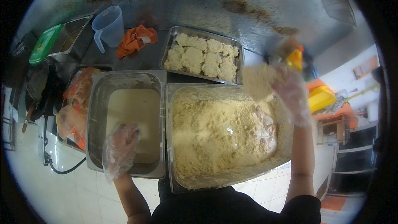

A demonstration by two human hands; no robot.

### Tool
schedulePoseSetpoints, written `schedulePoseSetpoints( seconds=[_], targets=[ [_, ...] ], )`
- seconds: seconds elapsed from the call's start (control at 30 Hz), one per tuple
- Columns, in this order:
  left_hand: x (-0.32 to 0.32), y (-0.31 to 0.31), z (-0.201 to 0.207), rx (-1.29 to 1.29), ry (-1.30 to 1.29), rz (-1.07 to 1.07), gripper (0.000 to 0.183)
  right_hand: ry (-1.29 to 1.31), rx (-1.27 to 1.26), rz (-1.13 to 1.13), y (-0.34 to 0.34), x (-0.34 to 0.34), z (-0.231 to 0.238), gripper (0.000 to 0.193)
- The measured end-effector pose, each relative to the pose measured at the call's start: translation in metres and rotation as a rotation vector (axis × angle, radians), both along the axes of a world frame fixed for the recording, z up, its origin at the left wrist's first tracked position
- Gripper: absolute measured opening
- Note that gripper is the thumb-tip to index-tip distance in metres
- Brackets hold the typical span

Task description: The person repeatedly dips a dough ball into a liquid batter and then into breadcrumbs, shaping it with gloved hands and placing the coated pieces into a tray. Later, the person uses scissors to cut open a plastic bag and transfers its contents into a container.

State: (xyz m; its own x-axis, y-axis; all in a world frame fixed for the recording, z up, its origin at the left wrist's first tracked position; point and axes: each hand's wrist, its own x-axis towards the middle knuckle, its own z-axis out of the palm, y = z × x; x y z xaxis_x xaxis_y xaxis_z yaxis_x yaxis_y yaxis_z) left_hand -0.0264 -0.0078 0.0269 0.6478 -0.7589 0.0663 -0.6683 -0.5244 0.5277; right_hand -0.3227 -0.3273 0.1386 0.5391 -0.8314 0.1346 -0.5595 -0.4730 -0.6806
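Head view, looking down: the right hand (292, 95), in a clear glove, holds one flat floury piece (259, 82). Its grip is pinched on the right side of the piece, and the rest sticks out to the left. The piece is up in the air by the back right corner of the big tub (283, 135) of pale yellow powder (215, 128), near the right end of the metal tray (222, 39). More lumpy coated pieces (192, 59) lie close together in that tray.

The left hand (120, 149), also in a clear glove, is over the deep pan (98, 99) of pale, milky liquid (134, 103). Its fingers are bent, and nothing shows in them, but I can't tell how wide that grip is or if the tips touch the liquid.

To do this well, I think the right hand should hold the piece softly, just by its edge, because a hard squeeze could rub the powder off. A tiny shake over the tub would let loose bits drop back in. It would help to hold the piece flat so it does not fold. The left hand is best over the liquid, so no drips make the powder clump.
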Motion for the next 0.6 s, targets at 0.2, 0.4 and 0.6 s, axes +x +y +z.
schedulePoseSetpoints(
  seconds=[0.2, 0.4, 0.6],
  targets=[
    [0.003, 0.004, -0.011, 0.01, 0.019, 0.036, 0.024, 0.987, -0.99, 0.323, -0.075, 0.084, -0.032, 0.025],
    [0.012, 0.005, -0.006, -0.067, -0.026, -0.114, 0.027, 0.208, 0.138, 0.238, -0.127, 0.205, -0.116, 0.03],
    [0.008, 0.009, -0.017, 0.191, 0.051, 0.043, 0.034, -0.1, 0.727, 0.388, -0.207, 0.281, -0.23, 0.052]
  ],
)
